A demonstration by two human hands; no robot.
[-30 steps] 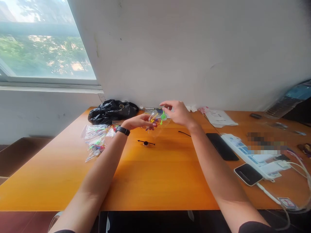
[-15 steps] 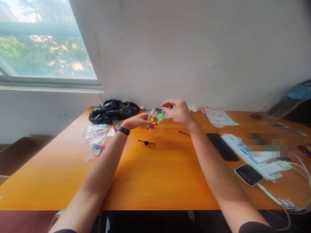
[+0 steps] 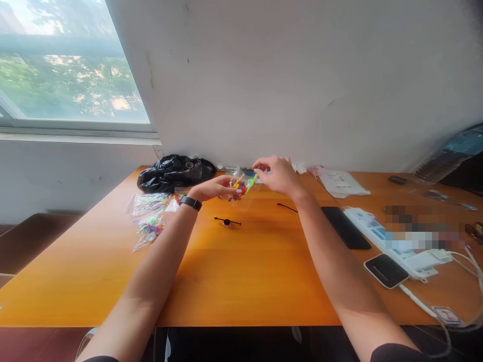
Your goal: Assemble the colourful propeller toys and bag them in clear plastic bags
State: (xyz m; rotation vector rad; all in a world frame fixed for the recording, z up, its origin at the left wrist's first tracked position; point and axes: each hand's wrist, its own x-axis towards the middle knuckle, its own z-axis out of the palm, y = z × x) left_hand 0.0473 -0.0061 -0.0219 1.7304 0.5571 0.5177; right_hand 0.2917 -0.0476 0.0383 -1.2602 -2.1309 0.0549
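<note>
Green plastic piece (image 3: 251, 184), glossy crinkled black bag (image 3: 171, 173), smooth wooden tabletop (image 3: 249, 281).

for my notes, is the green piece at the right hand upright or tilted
Tilted: the green piece slants, its upper end at the right hand's fingertips, its lower end farther left.

Both bare arms reach forward and slant in toward each other, the left arm (image 3: 151, 281) and the right arm (image 3: 328, 261) well apart near the body. The left wrist (image 3: 196, 194) turns inward, and the left hand (image 3: 214, 188) lies nearly level, thumb pressed over curled fingers. Facing it, the right hand (image 3: 279, 175) sits slightly higher, back uppermost, wrist bent inward, thumb and forefinger pinched together at the tips. I see the two hands close but not touching.
</note>
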